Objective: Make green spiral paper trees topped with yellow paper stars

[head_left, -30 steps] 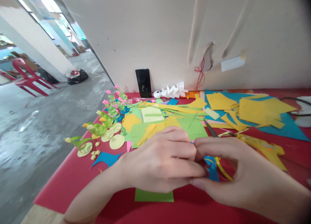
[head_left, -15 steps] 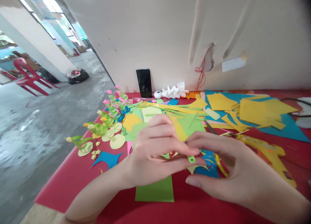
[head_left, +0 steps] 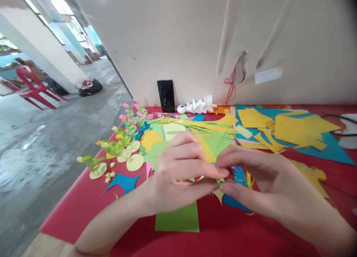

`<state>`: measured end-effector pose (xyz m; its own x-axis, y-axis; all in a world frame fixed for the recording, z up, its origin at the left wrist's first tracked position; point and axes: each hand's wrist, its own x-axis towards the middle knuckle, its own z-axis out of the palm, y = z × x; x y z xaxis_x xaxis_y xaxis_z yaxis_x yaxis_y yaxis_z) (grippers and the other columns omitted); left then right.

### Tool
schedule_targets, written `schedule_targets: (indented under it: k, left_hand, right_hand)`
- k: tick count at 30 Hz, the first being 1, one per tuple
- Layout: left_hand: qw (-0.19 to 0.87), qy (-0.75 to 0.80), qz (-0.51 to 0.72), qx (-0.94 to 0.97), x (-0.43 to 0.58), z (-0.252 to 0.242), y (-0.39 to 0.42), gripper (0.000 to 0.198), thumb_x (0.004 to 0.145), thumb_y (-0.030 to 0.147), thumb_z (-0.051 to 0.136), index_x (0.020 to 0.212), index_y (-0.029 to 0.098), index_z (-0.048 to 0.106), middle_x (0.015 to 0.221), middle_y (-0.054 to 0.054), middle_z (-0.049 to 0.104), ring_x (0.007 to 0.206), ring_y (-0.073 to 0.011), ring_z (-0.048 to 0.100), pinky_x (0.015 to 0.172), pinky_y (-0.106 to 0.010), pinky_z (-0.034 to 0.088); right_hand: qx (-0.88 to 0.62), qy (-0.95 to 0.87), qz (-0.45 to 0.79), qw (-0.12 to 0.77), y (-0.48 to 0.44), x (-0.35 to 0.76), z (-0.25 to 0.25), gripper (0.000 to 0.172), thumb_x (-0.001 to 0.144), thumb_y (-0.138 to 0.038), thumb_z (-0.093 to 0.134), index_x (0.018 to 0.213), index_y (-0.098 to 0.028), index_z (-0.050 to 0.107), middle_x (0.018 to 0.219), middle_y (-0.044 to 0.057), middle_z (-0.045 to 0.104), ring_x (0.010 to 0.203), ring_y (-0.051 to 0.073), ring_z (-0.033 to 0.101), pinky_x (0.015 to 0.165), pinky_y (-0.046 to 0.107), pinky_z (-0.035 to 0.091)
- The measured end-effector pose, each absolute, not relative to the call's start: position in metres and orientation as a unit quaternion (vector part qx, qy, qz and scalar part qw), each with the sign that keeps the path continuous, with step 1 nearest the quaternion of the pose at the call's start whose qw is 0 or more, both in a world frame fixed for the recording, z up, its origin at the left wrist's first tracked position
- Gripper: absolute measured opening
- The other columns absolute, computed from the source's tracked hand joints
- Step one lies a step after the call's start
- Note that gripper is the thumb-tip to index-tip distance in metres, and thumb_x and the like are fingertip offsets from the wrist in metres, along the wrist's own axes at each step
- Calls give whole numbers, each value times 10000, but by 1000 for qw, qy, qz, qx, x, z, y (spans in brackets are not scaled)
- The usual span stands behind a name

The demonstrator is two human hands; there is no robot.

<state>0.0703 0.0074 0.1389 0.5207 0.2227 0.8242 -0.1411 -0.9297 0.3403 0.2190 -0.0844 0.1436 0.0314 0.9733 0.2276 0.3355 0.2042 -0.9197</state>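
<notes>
My left hand (head_left: 178,175) pinches a small, tightly rolled green paper strip (head_left: 221,181) between thumb and forefinger; only its round end shows. From the other side, my right hand (head_left: 264,182) closes on the same roll, its thumb beside the end and its other fingertips partly hidden behind my left fingers. Below my left hand lies a green paper sheet (head_left: 177,219), partly covered. Blue paper scraps (head_left: 235,203) lie beneath my right hand. A yellow glue gun (head_left: 314,171) is partly hidden behind my right wrist.
Curly paper plants with pink stars (head_left: 135,117) and pale round bases (head_left: 135,162) stand along the left edge. A black phone (head_left: 166,96) leans on the back panel. Yellow sheets (head_left: 290,128) lie on blue paper at right. A blue offcut (head_left: 122,183) lies left.
My right thumb has moved up to the roll and the right fingers have closed in. Less of the roll's end shows. My left hand has barely moved.
</notes>
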Motion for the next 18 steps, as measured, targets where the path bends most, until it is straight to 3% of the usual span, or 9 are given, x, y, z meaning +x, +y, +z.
schedule_targets:
  k: [5, 18]
  left_hand:
    - [168, 20, 483, 859, 70, 135, 10, 65, 725, 165, 727, 672, 143, 698, 487, 15, 532, 598, -118, 424, 596, -286, 430]
    - [197, 65, 469, 859, 77, 122, 25, 57, 691, 142, 749, 699, 161, 695, 527, 29, 563, 607, -113, 457, 598, -261, 424]
  right_hand:
    - [-536, -604, 364, 464, -81, 223, 142, 56, 729, -235, 688, 747, -257, 639, 728, -39, 622, 686, 90, 567, 633, 183, 488]
    - [-543, -590, 435, 409, -66, 240, 130, 143, 705, -259, 717, 832, -234, 656, 810, -20, 609, 719, 107, 536, 660, 217, 471]
